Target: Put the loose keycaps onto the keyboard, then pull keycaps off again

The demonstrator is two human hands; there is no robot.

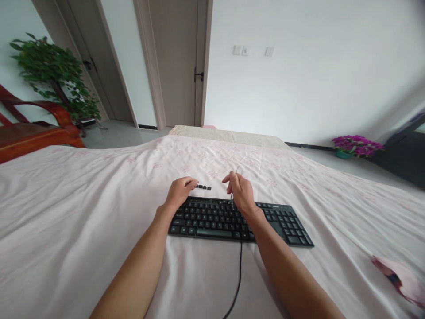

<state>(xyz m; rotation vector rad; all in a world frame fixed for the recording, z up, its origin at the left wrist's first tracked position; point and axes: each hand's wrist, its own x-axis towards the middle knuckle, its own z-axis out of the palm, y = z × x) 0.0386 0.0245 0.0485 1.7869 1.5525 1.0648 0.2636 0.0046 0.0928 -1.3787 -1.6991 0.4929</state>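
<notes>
A black keyboard lies on a pale pink flowered cloth covering the table, its cable running toward me. My left hand rests at the keyboard's far left edge, fingers curled, its fingertips beside a short row of loose black keycaps on the cloth. My right hand is above the keyboard's upper middle, closed on a thin wire keycap puller whose lower end points down at the keys.
A red wooden chair and a green plant stand at the far left, doors behind. Purple flowers sit on the floor at right. A pink object lies near the cloth's right edge.
</notes>
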